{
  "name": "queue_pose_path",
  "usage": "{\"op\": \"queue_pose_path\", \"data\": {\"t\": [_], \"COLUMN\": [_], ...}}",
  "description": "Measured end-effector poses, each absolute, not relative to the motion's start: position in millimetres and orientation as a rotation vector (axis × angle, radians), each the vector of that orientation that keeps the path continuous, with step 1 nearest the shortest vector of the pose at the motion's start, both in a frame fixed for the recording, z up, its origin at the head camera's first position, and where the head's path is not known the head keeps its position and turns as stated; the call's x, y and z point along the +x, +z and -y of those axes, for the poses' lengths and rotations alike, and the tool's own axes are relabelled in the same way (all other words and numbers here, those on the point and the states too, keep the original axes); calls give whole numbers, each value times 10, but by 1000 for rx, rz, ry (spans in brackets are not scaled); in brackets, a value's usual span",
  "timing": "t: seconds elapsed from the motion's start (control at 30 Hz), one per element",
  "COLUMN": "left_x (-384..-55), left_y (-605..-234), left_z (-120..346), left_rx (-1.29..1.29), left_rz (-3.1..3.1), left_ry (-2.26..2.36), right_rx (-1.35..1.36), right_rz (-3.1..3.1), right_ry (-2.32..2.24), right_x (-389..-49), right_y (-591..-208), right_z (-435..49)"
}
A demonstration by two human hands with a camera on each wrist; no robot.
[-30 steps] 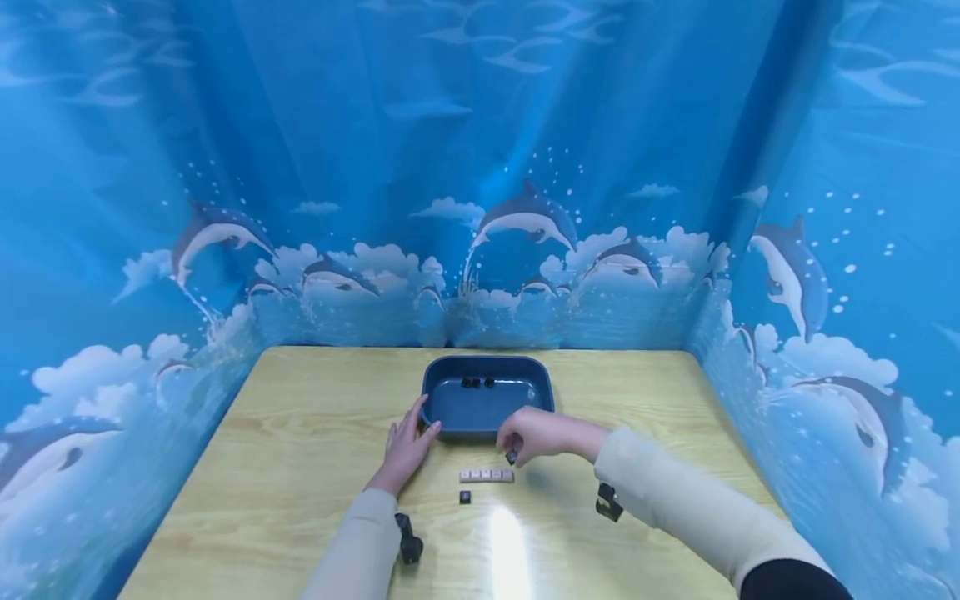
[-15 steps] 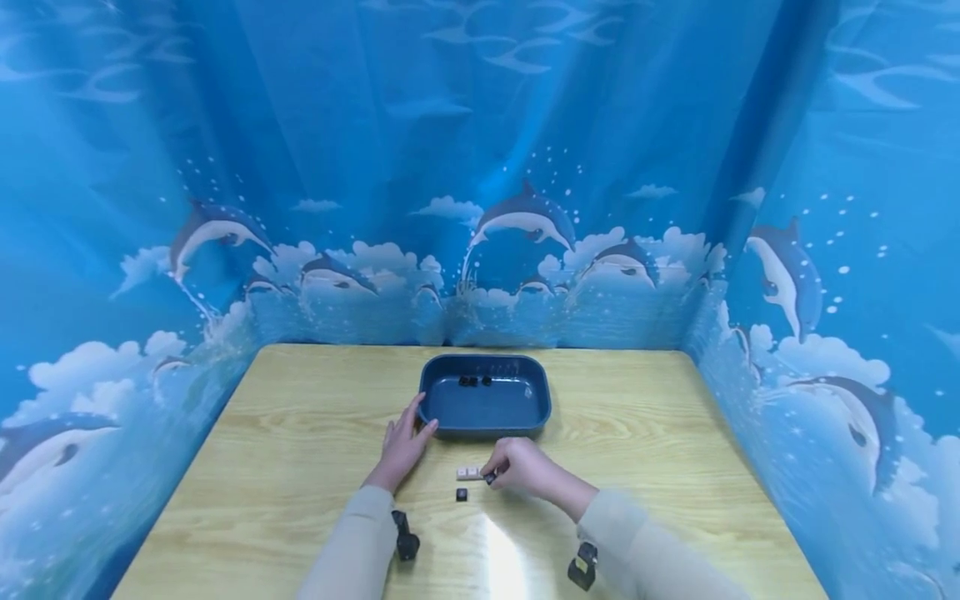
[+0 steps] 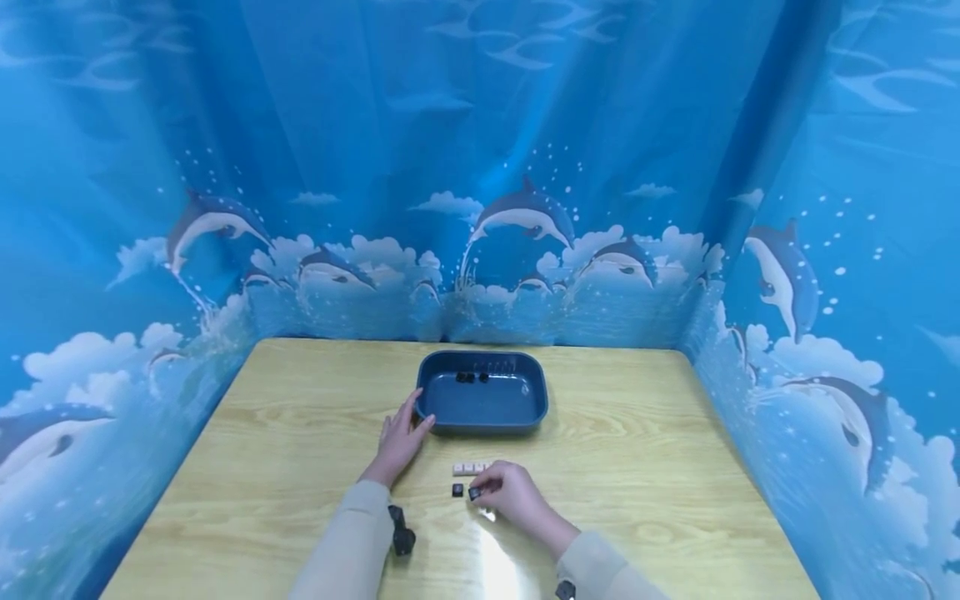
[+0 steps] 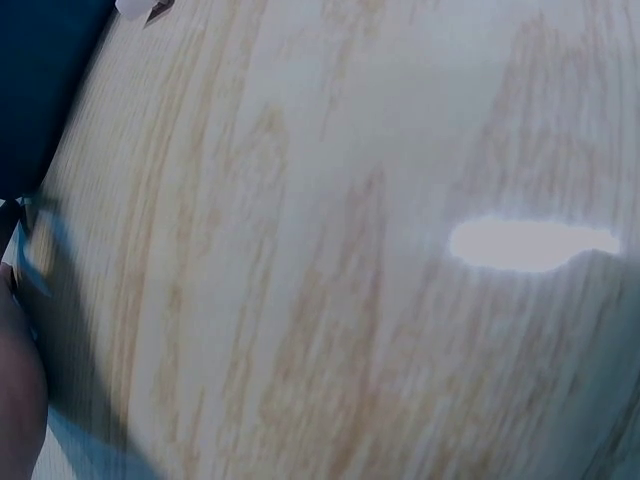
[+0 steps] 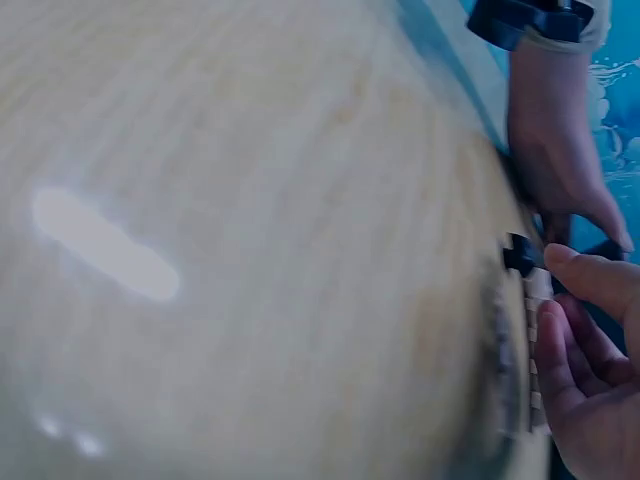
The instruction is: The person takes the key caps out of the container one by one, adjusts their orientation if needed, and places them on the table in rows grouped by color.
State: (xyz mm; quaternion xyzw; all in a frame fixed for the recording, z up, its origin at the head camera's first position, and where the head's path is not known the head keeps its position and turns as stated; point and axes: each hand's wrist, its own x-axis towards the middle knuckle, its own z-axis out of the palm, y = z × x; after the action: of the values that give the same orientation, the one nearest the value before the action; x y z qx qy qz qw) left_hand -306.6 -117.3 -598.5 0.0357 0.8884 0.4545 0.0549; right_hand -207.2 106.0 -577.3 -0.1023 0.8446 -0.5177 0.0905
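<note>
My right hand pinches a small black keycap between thumb and fingers, just above or on the table. Left of it lies another black keycap. A row of white keycaps stands behind these two, its right end covered by my right hand. My left hand rests at the front left corner of the blue tray, fingers along its side and thumb at the front. In the right wrist view, thumb and fingers of the right hand are beside the white row.
Inside the tray, several black keycaps sit near the back wall. The wooden table carries a bright light reflection at the front. A blue dolphin-print curtain encloses the back and sides.
My right hand has come from the tray's front right corner leftward and nearer, carrying the black keycap past the white row to beside the other black one. My left hand stays at the tray.
</note>
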Motion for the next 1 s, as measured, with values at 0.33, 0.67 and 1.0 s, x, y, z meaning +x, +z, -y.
{"op": "queue_pose_path", "data": {"t": [0.33, 0.67, 1.0], "left_x": [-3091, -3095, -3091], "left_y": [-5988, -5982, -6002], "left_z": [1168, 1168, 1172], "left_rx": [94, 102, 106], "left_rz": [-2687, -2684, -2697], "left_ry": [1379, 1389, 1380], "right_rx": [-249, -183, -184], "right_rz": [-2598, -2604, -2613], "right_ry": [-1572, -1598, -1575], "right_x": [-2044, -2022, -2030], "right_y": [-5973, -6015, -6032], "right_z": [-976, -934, -925]}}
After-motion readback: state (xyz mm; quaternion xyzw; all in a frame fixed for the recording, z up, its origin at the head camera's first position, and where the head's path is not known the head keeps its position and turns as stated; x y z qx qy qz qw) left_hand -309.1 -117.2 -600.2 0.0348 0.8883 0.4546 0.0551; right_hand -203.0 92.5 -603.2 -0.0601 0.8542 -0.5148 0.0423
